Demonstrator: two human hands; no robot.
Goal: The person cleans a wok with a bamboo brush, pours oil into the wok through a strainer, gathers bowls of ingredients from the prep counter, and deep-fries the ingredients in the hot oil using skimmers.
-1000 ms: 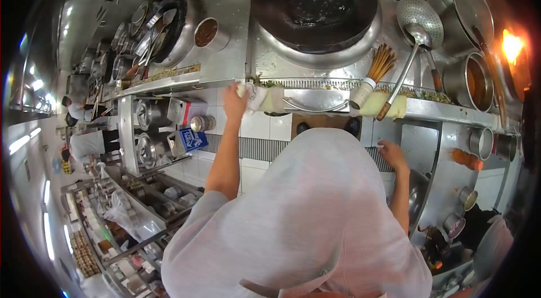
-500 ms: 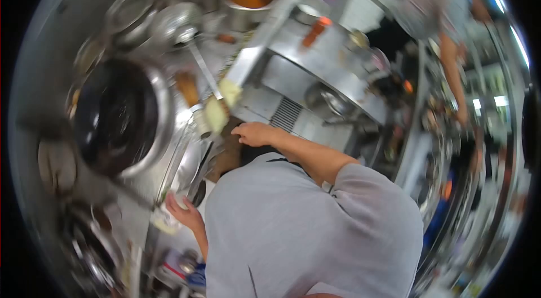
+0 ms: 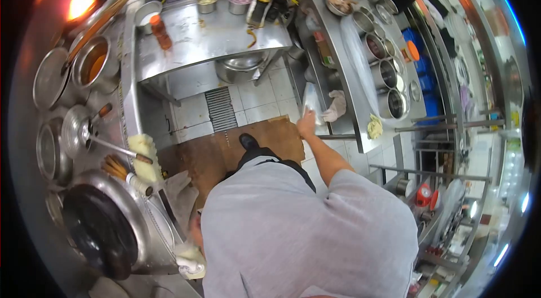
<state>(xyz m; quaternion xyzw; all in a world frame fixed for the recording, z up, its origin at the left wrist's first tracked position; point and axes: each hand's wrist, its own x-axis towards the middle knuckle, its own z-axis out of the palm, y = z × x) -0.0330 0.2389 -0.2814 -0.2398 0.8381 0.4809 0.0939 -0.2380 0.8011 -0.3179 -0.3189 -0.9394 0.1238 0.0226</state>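
My right hand (image 3: 306, 123) hangs out over the floor, its fingers loosely stretched and somewhat blurred. Just beyond it is a clear plastic bag (image 3: 311, 101) beside the steel counter; whether they touch I cannot tell. A crumpled pale cloth (image 3: 335, 106) hangs to the right of that bag. Low at my left side, my left hand (image 3: 196, 231) is mostly hidden by my shirt, with its fingers out of sight. A whitish cloth (image 3: 190, 261) lies close to it on the stove edge.
A black wok (image 3: 100, 233) sits on the stove at left, near a brush (image 3: 117, 168), a skimmer ladle (image 3: 84, 132) and a pot of orange liquid (image 3: 97, 64). Flame (image 3: 80, 7) burns at far left. Ahead stands a steel table (image 3: 203, 39); brown cardboard (image 3: 220, 146) covers the floor.
My view has swung right, away from the stove. My right hand has moved out to the right, near the plastic bag. My left hand has dropped back beside my body.
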